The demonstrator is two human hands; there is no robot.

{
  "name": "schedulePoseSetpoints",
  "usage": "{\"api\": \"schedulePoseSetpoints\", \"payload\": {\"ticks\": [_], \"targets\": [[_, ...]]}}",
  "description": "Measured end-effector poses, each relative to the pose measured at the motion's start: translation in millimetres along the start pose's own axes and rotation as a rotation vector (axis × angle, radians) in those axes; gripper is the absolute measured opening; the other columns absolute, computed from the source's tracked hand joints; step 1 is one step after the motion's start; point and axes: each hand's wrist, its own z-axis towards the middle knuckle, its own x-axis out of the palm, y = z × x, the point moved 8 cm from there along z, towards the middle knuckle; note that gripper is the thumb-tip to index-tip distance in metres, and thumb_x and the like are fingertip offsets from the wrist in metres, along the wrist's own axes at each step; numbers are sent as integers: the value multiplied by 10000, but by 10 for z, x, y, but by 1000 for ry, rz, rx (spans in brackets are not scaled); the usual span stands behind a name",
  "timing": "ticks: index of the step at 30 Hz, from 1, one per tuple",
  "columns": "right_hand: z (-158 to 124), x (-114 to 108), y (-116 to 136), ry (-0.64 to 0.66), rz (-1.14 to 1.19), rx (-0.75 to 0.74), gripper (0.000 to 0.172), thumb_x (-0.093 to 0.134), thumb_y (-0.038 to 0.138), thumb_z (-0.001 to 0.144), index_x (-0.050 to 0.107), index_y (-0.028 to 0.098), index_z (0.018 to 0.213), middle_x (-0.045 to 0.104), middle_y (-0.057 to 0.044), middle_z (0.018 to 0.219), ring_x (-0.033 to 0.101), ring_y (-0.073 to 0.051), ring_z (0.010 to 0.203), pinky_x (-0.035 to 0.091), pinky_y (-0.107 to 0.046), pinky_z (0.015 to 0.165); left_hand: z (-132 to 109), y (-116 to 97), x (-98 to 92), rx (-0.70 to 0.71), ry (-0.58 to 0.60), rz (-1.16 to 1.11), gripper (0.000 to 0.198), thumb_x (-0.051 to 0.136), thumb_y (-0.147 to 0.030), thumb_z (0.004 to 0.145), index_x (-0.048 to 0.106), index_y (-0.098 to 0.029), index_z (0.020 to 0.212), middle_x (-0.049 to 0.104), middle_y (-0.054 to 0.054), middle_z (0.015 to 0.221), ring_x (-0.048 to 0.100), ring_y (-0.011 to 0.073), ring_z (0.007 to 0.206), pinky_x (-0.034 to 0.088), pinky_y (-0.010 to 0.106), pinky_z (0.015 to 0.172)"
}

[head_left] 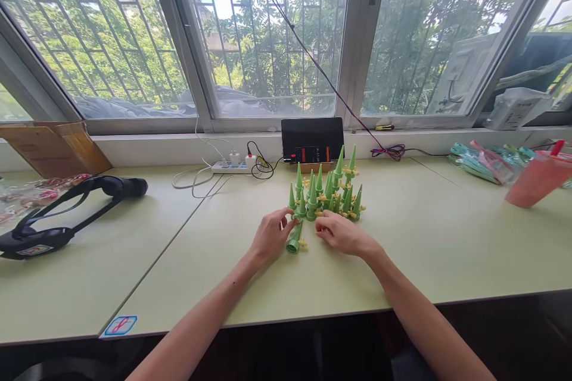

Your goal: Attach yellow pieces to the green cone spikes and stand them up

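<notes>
Several green cone-shaped watering spikes [328,187] with small yellow valves stand upright in a close group on the table. One more watering spike [294,244] lies on its side in front of them, its open threaded end facing me and a yellow valve on its right. My left hand [271,231] pinches at green plastic by the lying spike's tip, next to the front left of the group. Close to the front of the group, my right hand [339,232] has its fingers curled inward; whatever they hold, if anything, is hidden.
Behind the spikes a black tablet [313,128] and a phone [313,154] lean by the wall. A power strip [232,166] with cables lies left of them. A black headset [71,214] is far left; a red cup [540,178] and plastic bags [480,164] are right.
</notes>
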Motion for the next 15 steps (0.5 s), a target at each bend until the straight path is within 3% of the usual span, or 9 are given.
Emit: {"api": "schedulePoseSetpoints", "payload": {"ticks": [7,11,15], "targets": [[-17,49,25,60,-1,8,118,460,196,936,533,192,844,513,-33,924,505,-136,732,402,-262,682,65,-49,-72,88,-125,65,237,529,-308,898,553,-182,699,555,-8,691,451,108,553,373,247,605],[-7,64,16,59,18,4,121,422,181,947,489,194,848,559,-32,878,512,-158,777,394,-268,701,98,-12,-133,66,-206,103,232,541,-300,886,539,-180,688,552,0,702,458,112,554,365,252,597],[11,89,6,75,34,21,115,406,196,963,474,200,869,572,-18,800,485,-148,700,360,-253,644,156,96,-107,21,-206,104,226,529,-338,893,597,-176,751,569,10,684,494,134,583,379,262,617]]}}
